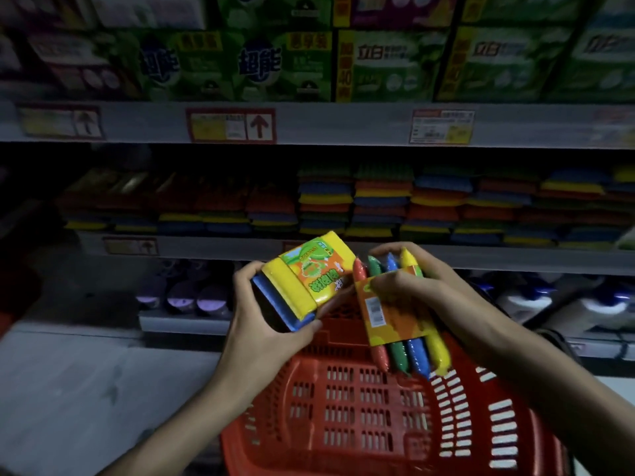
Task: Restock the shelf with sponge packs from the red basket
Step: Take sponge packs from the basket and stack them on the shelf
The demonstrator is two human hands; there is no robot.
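1 flat sponge pack [309, 273] gripped in left hand [264, 321] above red basket [360, 407]; 1 edge-on sponge pack [402, 334] pinched in right hand [412, 286], same place. Held clear, likely for shelf [206, 247] beyond basket.

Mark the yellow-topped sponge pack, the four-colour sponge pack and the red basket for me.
yellow-topped sponge pack [311, 274]: head view, on its orange label.
four-colour sponge pack [388, 326]: head view, on its orange paper sleeve.
red basket [360, 403]: head view, on its bare slotted wall.
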